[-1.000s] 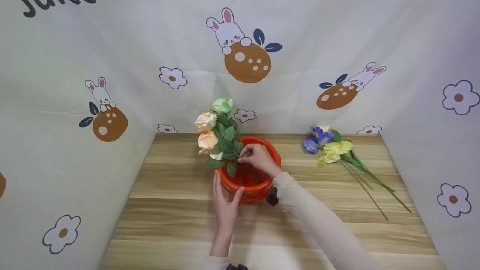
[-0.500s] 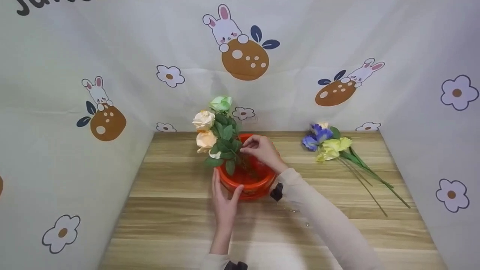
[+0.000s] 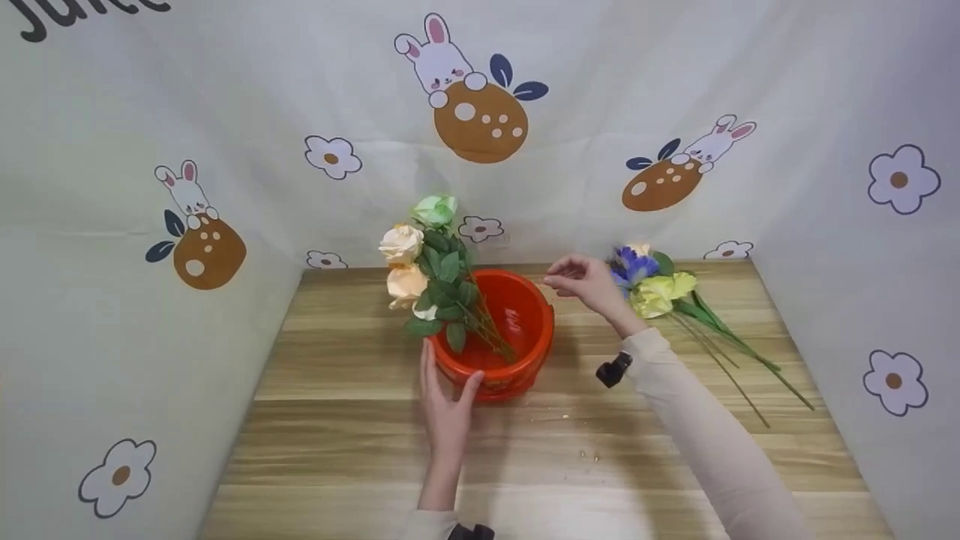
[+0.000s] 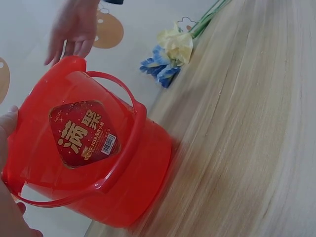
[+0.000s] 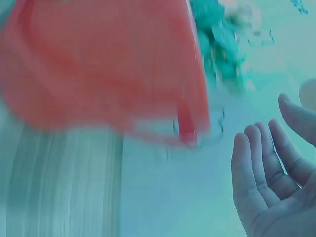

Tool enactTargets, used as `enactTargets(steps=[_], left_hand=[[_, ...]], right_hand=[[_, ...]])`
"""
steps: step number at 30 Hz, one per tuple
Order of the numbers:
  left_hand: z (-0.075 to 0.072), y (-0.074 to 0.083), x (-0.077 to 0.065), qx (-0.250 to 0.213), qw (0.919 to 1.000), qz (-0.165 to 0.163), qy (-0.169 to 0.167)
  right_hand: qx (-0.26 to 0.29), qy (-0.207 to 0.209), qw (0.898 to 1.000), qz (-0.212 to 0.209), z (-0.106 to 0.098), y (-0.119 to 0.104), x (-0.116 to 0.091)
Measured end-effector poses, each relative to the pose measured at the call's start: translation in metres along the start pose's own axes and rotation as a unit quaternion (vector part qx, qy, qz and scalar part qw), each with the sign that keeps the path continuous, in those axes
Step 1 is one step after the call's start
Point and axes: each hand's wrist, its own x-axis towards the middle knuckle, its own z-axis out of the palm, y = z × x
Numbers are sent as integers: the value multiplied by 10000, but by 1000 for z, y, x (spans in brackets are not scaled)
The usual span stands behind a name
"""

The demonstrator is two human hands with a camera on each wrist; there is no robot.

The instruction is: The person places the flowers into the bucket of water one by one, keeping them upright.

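Observation:
An orange-red plastic bucket (image 3: 534,352) stands on the wooden table; its label and handle show in the left wrist view. Artificial roses (image 3: 407,283), cream, peach and pale green, lean over its left rim, their stems inside. Against the bucket's near left side rests my left hand (image 3: 448,420), fingers straight and spread from the thumb, which touches the front rim. My right hand (image 3: 589,285) hovers right of the bucket, its fingers loosely bent and holding nothing. Close behind that hand lie a yellow flower (image 3: 664,294) and a purple-blue iris (image 3: 634,264).
Long green stems (image 3: 739,341) of the lying flowers reach toward the table's right edge. Tiny shiny bits (image 3: 589,455) lie in front of the bucket. Printed white cloth (image 3: 570,187) walls in the back and both sides of the wooden table (image 3: 337,450).
My right hand has let go of the rose stems and moved right, out of the bucket toward the lying flowers. The roses stay leaning on the rim; my left hand keeps its place.

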Motion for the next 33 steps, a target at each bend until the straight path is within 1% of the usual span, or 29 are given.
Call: enactTargets(steps=[5,8,11,13,18,24,30,33], left_hand=[[0,0,0,-9,10000,-30,-54],[0,0,1,0,10000,-25,-77],[-1,-1,2,18,10000,-26,-69],[-1,-1,2,35,10000,-46,-67],[0,-1,0,-18,10000,-79,-42],[0,-1,0,-38,10000,-1,-22],[0,-1,-1,-105,9999,1,-13],[0,-1,-1,-93,9999,-30,-21]], right_hand=[[175,268,9994,112,-41,15,-11],[412,448,9979,207,-65,23,-19],[688,493,9961,250,-86,30,-27],[708,413,9962,290,-101,34,-33],[286,-101,9989,357,-135,49,-44],[68,-560,9959,712,-170,77,-59],[23,-714,9923,1007,-189,105,-72],[-111,-632,9917,1114,-194,115,-77]])
